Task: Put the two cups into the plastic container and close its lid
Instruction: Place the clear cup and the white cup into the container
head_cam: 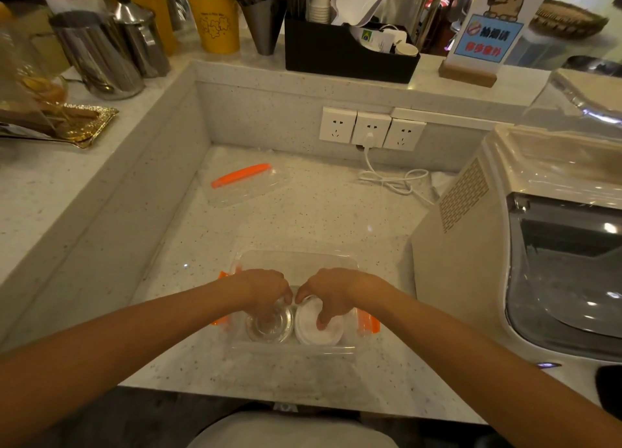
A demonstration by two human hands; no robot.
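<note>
A clear plastic container with orange side clips stands open on the speckled counter near the front edge. Inside it, side by side, sit a clear cup on the left and a white cup on the right. My left hand reaches down into the clear cup, fingers around its rim. My right hand grips the white cup, thumb inside it. The container's clear lid, with one orange clip, lies flat farther back on the counter, apart from the container.
A large cream-coloured machine stands close on the right. A white cable runs from the wall sockets. The raised ledge holds steel jugs, yellow cups, a black organiser and a sign.
</note>
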